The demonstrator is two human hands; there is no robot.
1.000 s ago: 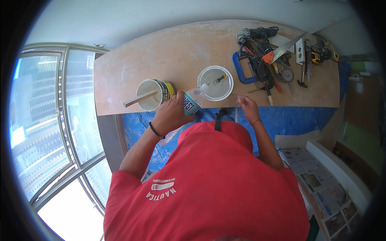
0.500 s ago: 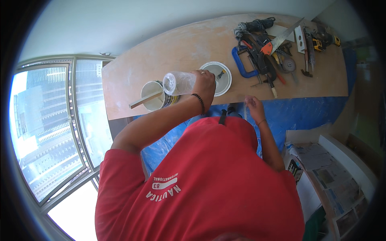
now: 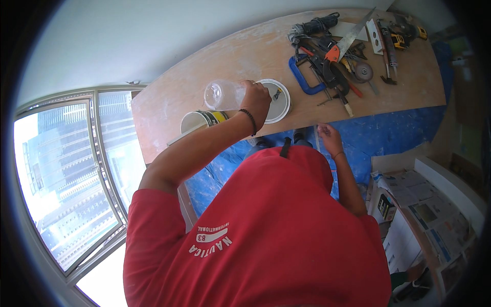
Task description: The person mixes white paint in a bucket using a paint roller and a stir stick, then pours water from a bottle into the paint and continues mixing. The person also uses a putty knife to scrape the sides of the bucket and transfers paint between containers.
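Observation:
My left hand (image 3: pixel 253 102) grips a clear plastic bottle (image 3: pixel 220 93), which is tipped sideways with its base raised to the left and its neck hidden by my fingers, at the white round tub (image 3: pixel 279 109). A small yellow-handled tool (image 3: pixel 277 93) lies in the tub. Left of that, partly behind my forearm, stands a white bucket (image 3: pixel 190 119) with a yellow-and-black label and a wooden stick (image 3: pixel 179 135) across it. My right hand (image 3: pixel 328 134) hangs at the table's front edge, fingers loosely curled and apart, holding nothing.
The plywood table (image 3: pixel 179 82) carries several tools at the right: a blue clamp (image 3: pixel 299 79), saw (image 3: pixel 353 43), grinder (image 3: pixel 314 25) and drill (image 3: pixel 399 41). A blue sheet (image 3: pixel 368 138) covers the floor. Newspapers (image 3: pixel 424 215) lie at lower right, a window (image 3: pixel 66 169) at left.
My left hand has moved up and right with the bottle, turning it so its base points left over the bucket. My right hand has shifted slightly right in the picture.

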